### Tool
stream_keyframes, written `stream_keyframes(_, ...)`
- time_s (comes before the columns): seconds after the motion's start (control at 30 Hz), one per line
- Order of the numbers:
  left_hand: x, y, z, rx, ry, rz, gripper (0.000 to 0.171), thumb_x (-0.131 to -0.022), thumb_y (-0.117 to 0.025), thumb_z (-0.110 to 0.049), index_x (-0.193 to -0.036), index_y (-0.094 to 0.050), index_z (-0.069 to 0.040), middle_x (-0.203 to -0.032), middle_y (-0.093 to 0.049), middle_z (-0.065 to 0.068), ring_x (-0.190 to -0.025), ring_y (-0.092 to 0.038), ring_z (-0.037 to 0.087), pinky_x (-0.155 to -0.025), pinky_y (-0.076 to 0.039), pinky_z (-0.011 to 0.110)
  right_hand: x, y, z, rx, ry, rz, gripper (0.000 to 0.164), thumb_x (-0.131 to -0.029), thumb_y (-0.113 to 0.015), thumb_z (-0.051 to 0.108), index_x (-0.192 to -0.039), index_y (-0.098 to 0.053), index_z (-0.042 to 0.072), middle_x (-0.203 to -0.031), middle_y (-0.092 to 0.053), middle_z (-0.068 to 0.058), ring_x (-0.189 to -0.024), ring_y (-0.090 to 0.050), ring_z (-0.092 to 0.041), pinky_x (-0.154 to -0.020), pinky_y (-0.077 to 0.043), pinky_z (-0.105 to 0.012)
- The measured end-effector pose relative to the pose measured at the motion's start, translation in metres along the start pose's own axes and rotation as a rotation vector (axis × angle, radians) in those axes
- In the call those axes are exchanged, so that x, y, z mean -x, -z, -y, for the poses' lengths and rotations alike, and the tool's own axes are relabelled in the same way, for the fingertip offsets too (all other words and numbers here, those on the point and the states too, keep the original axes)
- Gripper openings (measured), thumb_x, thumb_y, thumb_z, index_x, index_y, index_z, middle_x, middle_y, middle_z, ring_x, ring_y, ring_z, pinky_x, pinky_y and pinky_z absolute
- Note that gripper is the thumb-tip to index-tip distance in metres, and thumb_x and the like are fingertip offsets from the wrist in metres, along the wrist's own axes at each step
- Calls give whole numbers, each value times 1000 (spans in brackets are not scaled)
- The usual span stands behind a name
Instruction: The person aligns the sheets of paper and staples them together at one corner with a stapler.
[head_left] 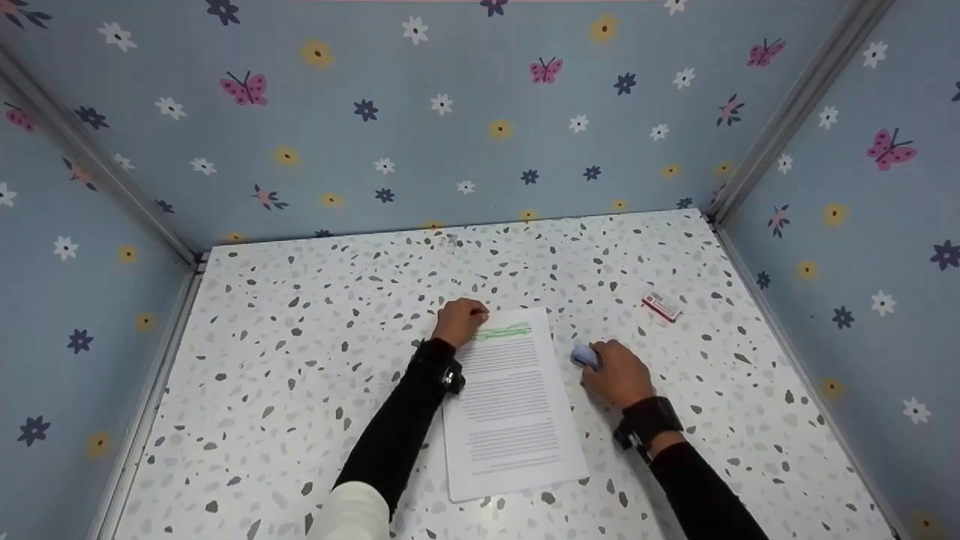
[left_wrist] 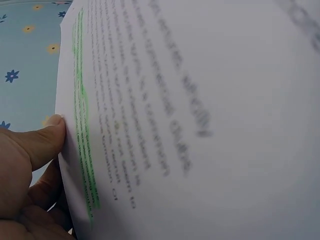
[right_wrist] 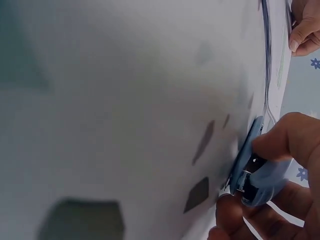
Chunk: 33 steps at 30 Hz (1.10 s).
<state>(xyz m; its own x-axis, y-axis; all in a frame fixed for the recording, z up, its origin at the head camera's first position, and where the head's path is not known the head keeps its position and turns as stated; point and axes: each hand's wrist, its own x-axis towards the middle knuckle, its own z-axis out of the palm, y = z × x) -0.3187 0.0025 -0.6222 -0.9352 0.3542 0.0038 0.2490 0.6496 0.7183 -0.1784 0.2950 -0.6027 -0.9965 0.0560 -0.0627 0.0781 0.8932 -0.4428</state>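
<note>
A stack of printed paper sheets (head_left: 517,409), its top lines marked with green highlighter, lies on the speckled table. At the stack's upper left corner, my left hand (head_left: 459,321) pinches the edge; the left wrist view shows the thumb (left_wrist: 47,135) on the top sheet's margin beside the green lines (left_wrist: 84,115). To the right of the sheets, my right hand (head_left: 621,373) grips a small blue stapler (head_left: 585,356) close over the table. The right wrist view has the stapler (right_wrist: 262,177) between thumb and fingers, its front end near the edge of the stack.
A small red and white box (head_left: 661,307) lies on the table (head_left: 300,360) beyond my right hand. Blue walls (head_left: 465,150) with flowers and butterflies enclose the table at the back and on both sides.
</note>
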Motion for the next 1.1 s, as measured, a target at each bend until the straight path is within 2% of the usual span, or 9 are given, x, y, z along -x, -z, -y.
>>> stream_keyframes(0.2, 3, 5, -3, 31, -1, 8, 15, -98, -68, -11, -106, -78, -4, -108, -74, 12, -104, -68, 31, -92, -50, 46, -3, 9, 0, -109, -34, 59, 51, -84, -78, 21, -129, -65, 1, -109, -65, -14, -90, -61, -26, -81, -50, -45)
stream_keyframes(0.4, 5, 10, -5, 60, -24, 10, 14, -98, -68, -9, -106, -77, -2, -105, -73, 13, -98, -68, 30, -89, -51, 43, -6, 10, -1, -122, 38, 15, 40, -88, -77, 18, -122, -68, 0, -102, -68, -11, -89, -62, -25, -83, -50, -46)
stream_keyframes(0.57, 6, 13, -7, 55, -55, 22, 14, -98, -68, -8, -108, -76, -3, -99, -73, 13, -88, -68, 29, -82, -52, 42, -11, 12, 1, -123, 40, -13, 40, -88, -77, 17, -123, -68, -2, -109, -69, -16, -98, -64, -30, -89, -50, -48)
stream_keyframes(0.77, 8, 14, -11, 62, -89, 38, 17, -98, -68, -8, -111, -77, -3, -105, -74, 14, -93, -68, 29, -85, -52, 42, -29, 15, 8, -119, 38, -44, 42, -89, -78, 17, -125, -67, -1, -117, -69, -19, -109, -64, -35, -96, -48, -50)
stream_keyframes(0.93, 11, 12, -14, 94, -80, 79, 17, -98, -67, -9, -111, -77, -3, -108, -73, 15, -96, -67, 30, -88, -51, 42, -42, 12, 17, -119, 58, -51, 40, -89, -77, 17, -124, -68, -1, -112, -69, -17, -103, -64, -32, -93, -49, -48)
stream_keyframes(1.1, 10, 10, -11, 78, -84, 88, 16, -99, -67, -9, -109, -77, -4, -112, -72, 14, -100, -67, 29, -91, -51, 42, -49, 9, 26, -128, 57, -35, 39, -88, -76, 16, -124, -69, 1, -105, -68, -12, -95, -61, -27, -88, -48, -45)
